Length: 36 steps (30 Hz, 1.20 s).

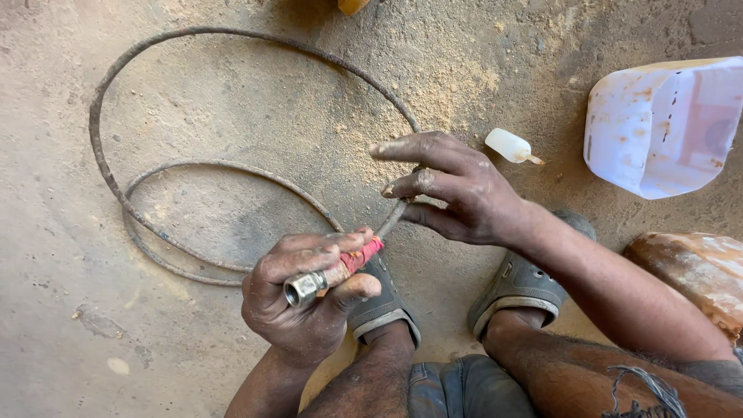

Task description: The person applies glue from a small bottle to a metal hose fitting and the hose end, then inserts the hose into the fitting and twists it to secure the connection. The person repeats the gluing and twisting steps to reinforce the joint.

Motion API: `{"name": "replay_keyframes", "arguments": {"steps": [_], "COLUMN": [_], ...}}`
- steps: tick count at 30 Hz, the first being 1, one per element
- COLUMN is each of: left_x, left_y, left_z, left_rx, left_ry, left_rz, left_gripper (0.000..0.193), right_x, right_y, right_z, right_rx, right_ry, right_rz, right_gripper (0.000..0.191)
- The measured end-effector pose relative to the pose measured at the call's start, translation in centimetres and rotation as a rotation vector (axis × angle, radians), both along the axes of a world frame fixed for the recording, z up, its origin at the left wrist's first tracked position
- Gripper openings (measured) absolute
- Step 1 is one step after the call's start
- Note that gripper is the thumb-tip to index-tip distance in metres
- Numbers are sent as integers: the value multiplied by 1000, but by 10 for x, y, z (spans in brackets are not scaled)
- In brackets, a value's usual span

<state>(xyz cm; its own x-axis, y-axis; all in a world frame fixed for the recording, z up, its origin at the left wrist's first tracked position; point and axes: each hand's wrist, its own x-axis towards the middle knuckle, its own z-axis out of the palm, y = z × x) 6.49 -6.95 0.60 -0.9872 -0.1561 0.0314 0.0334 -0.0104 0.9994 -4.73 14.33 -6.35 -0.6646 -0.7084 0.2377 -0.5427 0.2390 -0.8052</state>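
Cut white plastic jug top right; sm. white bottle beside.

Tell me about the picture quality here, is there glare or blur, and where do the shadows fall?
Head view: sharp throughout, no motion blur on the left hand or right hand. Bright, hard sunlight washes out the white cut container at right. A soft dark shadow lies on the dusty floor inside the hose loop. The wide lens stretches the edges slightly.
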Motion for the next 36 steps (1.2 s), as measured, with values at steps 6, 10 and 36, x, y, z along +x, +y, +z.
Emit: {"name": "replay_keyframes", "arguments": {"steps": [6, 10, 36], "left_x": [-18, -30, -24], "left_y": [-9, -12, -20], "left_z": [7, 19, 16], "left_rx": [-27, -156, -212], "left_ry": [62, 141, 178], "left_rz": [-304, -461, -605], "left_gripper": [34, 24, 7], "right_x": [-21, -26, -9], "right_y": [5, 5, 2], "right_z": [13, 18, -8], "right_rx": [59, 76, 147], "right_ry": [-159, -186, -111], "right_rz": [249, 339, 408], "right_gripper": [28, 24, 31]}}
